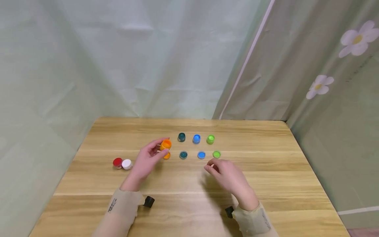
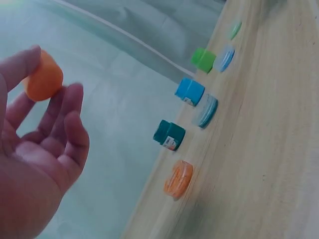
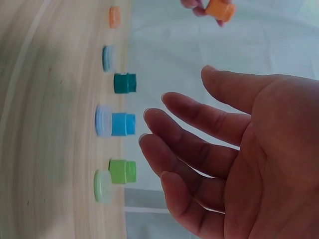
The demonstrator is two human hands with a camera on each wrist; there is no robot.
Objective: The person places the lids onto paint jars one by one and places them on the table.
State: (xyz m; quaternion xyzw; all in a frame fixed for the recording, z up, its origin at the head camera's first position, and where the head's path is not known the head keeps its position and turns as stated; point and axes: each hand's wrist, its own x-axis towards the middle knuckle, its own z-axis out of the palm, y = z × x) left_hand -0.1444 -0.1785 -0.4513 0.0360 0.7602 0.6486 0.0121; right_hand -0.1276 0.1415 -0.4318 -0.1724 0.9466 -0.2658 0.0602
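Note:
My left hand pinches an uncapped orange paint jar between thumb and fingers, raised off the table in the left wrist view. Just below it lies an orange lid. My right hand hovers over the table with loosely bent fingers and nothing in them. Nearest to it are the green lid and the blue lid. Behind the lids stand uncapped jars of dark teal, blue and green paint. A dark teal lid lies in front of its jar.
To the left of my left hand, a red-capped jar and a white-capped jar stand side by side. The wooden table backs onto a pale curtain, with more curtain along both sides.

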